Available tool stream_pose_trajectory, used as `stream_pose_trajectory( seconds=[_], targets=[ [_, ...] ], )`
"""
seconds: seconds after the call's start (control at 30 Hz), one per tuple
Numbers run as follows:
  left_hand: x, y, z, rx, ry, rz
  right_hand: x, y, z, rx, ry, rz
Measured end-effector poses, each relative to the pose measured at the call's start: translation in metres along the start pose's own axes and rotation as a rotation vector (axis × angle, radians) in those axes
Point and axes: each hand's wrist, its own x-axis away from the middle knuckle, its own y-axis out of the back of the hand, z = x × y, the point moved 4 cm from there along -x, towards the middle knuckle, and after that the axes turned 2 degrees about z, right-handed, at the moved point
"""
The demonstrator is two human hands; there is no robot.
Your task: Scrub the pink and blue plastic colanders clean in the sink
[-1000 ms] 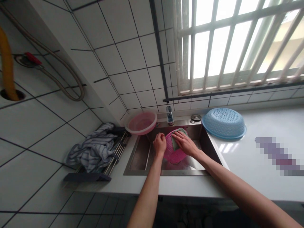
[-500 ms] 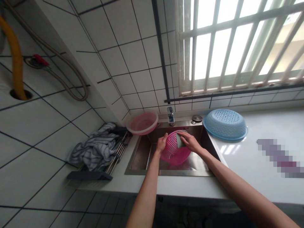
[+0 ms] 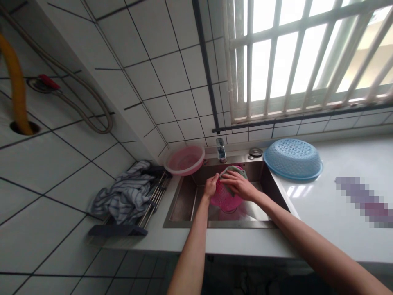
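A pink plastic colander (image 3: 226, 201) is held tilted over the steel sink (image 3: 184, 208). My left hand (image 3: 211, 186) is closed on its left rim. Against the colander's upper part, my right hand (image 3: 238, 184) presses a grey-green cloth (image 3: 242, 170), with its fingers lying over the fabric. The hand and cloth hide part of the colander's rim and inside. Behind the colander stands the chrome faucet (image 3: 220, 149).
A pink basin (image 3: 186, 159) sits at the sink's back left corner. To the right lies an upturned blue basket (image 3: 293, 159) on the white counter (image 3: 316, 213). A striped cloth (image 3: 124, 192) rests on a rack at left. A drain strainer (image 3: 256, 152) is beside the faucet.
My right hand has moved left and slightly up with the cloth, which now covers the colander's upper rim. The colander has tilted a little, still in my left hand.
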Motion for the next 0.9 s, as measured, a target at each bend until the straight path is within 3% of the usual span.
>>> stream_pose_trajectory(
  seconds=[0.1,0.2,0.3,0.43,0.53,0.63,0.8,0.9],
  targets=[
    [0.003,0.000,0.002,-0.003,0.068,0.003,0.009,0.013,-0.035,-0.109,-0.122,-0.088],
    [0.004,0.001,0.002,-0.013,0.075,-0.008,0.016,0.014,-0.048,-0.159,-0.188,-0.170],
    [0.003,0.002,0.002,-0.006,0.064,-0.020,0.014,0.001,-0.028,-0.069,-0.183,-0.173],
    [0.001,0.004,0.003,-0.012,0.075,-0.036,0.003,-0.025,0.021,0.004,0.032,0.031],
    [0.000,0.005,0.004,-0.022,0.099,-0.058,-0.002,-0.025,0.033,-0.040,0.094,0.047],
    [0.002,0.005,0.002,-0.033,0.093,-0.076,0.000,-0.008,0.013,-0.099,-0.004,-0.112],
    [0.005,0.003,0.004,0.021,0.137,-0.058,0.016,0.022,-0.040,-0.050,-0.372,-0.471],
    [0.005,0.001,0.005,0.016,0.113,-0.047,0.021,0.022,-0.045,-0.061,-0.427,-0.511]
  ],
)
